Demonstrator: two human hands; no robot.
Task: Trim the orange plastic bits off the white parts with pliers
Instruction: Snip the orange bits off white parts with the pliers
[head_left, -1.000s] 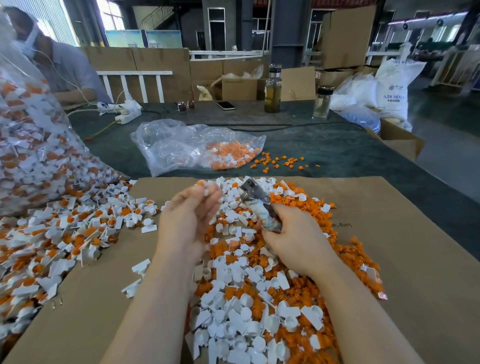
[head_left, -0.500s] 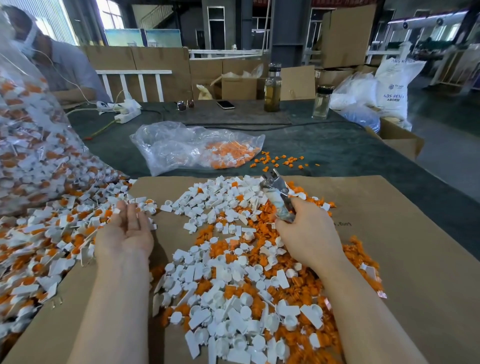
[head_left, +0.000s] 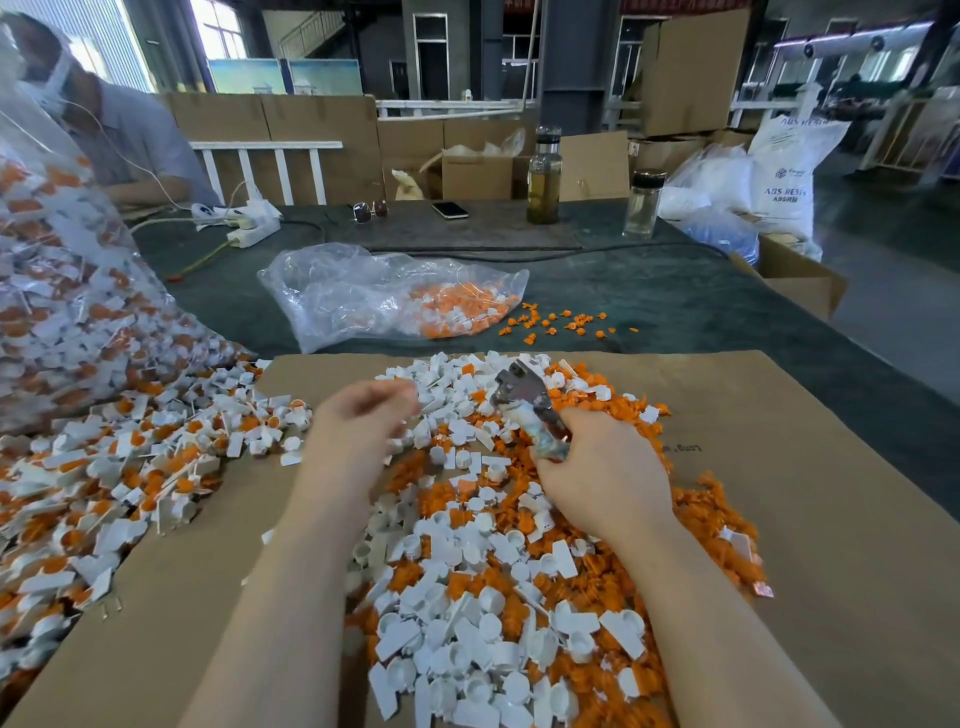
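Matt brown cardboard sheet (head_left: 779, 519) lies on a dull dark-green cloth desk (head_left: 649, 312). The white parts (head_left: 467, 654) and orange bits (head_left: 566, 322) are smooth plastic; the pliers (head_left: 519, 395) have grey metal jaws. A clear bag (head_left: 363, 296) is glossy, crinkled film.

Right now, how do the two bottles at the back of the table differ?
The left bottle is taller and holds yellowish liquid almost to its neck; the right bottle is shorter and looks clear. The left bottle stands farther back, near the phone; the right bottle stands nearer the white sack. Both are upright, capped and transparent.
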